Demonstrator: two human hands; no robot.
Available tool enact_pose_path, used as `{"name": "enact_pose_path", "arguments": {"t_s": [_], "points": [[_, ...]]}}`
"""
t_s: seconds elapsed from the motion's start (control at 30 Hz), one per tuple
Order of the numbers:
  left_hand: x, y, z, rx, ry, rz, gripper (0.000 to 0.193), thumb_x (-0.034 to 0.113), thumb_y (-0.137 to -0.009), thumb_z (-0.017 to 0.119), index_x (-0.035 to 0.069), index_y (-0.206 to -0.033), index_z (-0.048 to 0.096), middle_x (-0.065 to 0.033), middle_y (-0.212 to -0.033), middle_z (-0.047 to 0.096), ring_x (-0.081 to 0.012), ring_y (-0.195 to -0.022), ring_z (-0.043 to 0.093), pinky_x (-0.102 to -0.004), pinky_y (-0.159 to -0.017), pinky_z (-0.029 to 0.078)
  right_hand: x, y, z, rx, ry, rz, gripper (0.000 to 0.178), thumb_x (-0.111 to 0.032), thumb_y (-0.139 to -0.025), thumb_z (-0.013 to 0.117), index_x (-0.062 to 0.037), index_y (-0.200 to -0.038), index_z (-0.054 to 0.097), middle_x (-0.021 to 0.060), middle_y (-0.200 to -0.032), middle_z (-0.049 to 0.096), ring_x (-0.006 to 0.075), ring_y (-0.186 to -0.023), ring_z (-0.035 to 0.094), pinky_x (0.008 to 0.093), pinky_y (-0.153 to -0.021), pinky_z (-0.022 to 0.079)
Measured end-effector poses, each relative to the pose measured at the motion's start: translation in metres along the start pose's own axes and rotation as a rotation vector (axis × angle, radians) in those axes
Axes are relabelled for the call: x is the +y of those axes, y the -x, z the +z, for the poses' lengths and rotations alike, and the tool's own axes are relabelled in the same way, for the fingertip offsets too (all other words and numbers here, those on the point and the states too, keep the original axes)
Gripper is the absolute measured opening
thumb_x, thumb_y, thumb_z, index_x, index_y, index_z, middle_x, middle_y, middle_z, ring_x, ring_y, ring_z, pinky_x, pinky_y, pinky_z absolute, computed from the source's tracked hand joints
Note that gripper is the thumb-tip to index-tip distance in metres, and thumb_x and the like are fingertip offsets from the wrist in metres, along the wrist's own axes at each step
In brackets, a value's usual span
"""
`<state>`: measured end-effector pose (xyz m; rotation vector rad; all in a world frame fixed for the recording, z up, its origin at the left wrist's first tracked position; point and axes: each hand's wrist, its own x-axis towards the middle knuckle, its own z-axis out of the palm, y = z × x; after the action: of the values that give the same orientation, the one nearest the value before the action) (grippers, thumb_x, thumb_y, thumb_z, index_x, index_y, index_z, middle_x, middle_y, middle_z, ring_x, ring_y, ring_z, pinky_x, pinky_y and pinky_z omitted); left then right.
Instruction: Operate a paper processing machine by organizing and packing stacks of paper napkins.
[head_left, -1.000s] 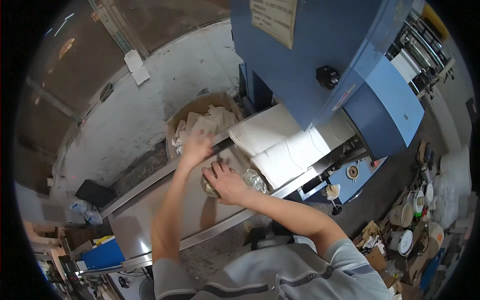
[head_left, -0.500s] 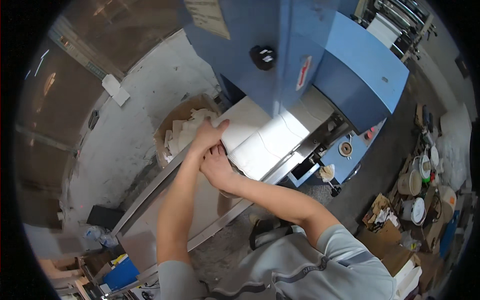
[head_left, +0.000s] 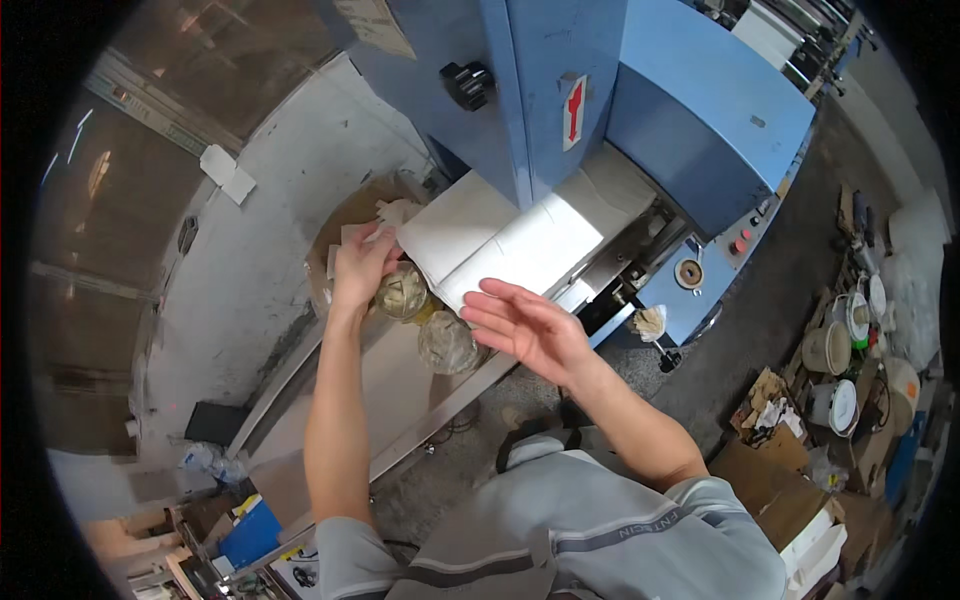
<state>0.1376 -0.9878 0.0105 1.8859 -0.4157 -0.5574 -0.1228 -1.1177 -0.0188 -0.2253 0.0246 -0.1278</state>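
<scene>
My right hand (head_left: 535,335) is open, palm turned up and fingers spread, just in front of the near corner of a white paper stack (head_left: 530,255). Nothing lies in it. My left hand (head_left: 362,265) is at the stack's left side, by a cardboard box (head_left: 325,245) with pale paper scraps (head_left: 397,213). Its fingers are partly bent and apart, and I see nothing gripped in them. Between my hands, two round, shiny grey-green objects, one here (head_left: 402,292) and another beside it (head_left: 448,342), rest on the metal table (head_left: 400,375); their kind is unclear.
A blue machine (head_left: 570,100) with a black knob (head_left: 467,86) rises over the stack's far end. A roll of tape (head_left: 689,273) lies on its blue side shelf, near red buttons (head_left: 740,240). Buckets (head_left: 825,350) and cardboard (head_left: 770,480) crowd the right floor.
My hands were together at the stack's near left corner and have come apart. The left moved toward the box; the right moved rightward and opened. The two round objects are now exposed.
</scene>
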Motion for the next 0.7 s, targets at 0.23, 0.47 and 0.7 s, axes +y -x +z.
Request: {"name": "enact_pose_path", "arguments": {"t_s": [0.23, 0.47, 0.7], "points": [[-0.001, 0.049, -0.002, 0.146, 0.280, 0.057, 0.041, 0.019, -0.096, 0.063, -0.008, -0.126, 0.053, -0.0139, -0.106, 0.066, -0.0172, -0.090, 0.068, -0.0240, -0.075, 0.054, 0.006, 0.006, -0.005, 0.063, 0.119, 0.010, 0.044, 0.000, -0.096, 0.054, 0.0035, -0.138, 0.044, 0.0203, -0.132, 0.057, 0.0289, -0.120, 0.059, 0.0394, -0.100, 0.053], [-0.067, 0.076, -0.014, 0.387, 0.186, 0.178, 0.046, 0.017, -0.095, 0.065, -0.009, -0.130, 0.048, -0.0151, -0.112, 0.065, -0.0173, -0.098, 0.065, -0.0264, -0.085, 0.052, 0.016, 0.013, -0.020, 0.196, 0.484, -0.053, 0.025, -0.001, -0.086, 0.072, 0.0007, -0.110, 0.063, 0.0075, -0.089, 0.071, 0.0145, -0.080, 0.070, 0.0231, -0.065, 0.055], [-0.108, 0.069, 0.006, 0.183, 0.346, -0.206, 0.077, 0.028, -0.093, 0.069, -0.008, -0.147, 0.028, -0.0127, -0.121, 0.061, -0.0166, -0.108, 0.059, -0.0312, -0.091, 0.050, 0.009, 0.038, -0.023, 0.225, 0.720, -0.062, 0.014, -0.012, -0.094, 0.067, 0.0017, -0.098, 0.067, 0.0058, -0.073, 0.068, 0.0097, -0.052, 0.059, 0.0222, -0.047, 0.047]]}}
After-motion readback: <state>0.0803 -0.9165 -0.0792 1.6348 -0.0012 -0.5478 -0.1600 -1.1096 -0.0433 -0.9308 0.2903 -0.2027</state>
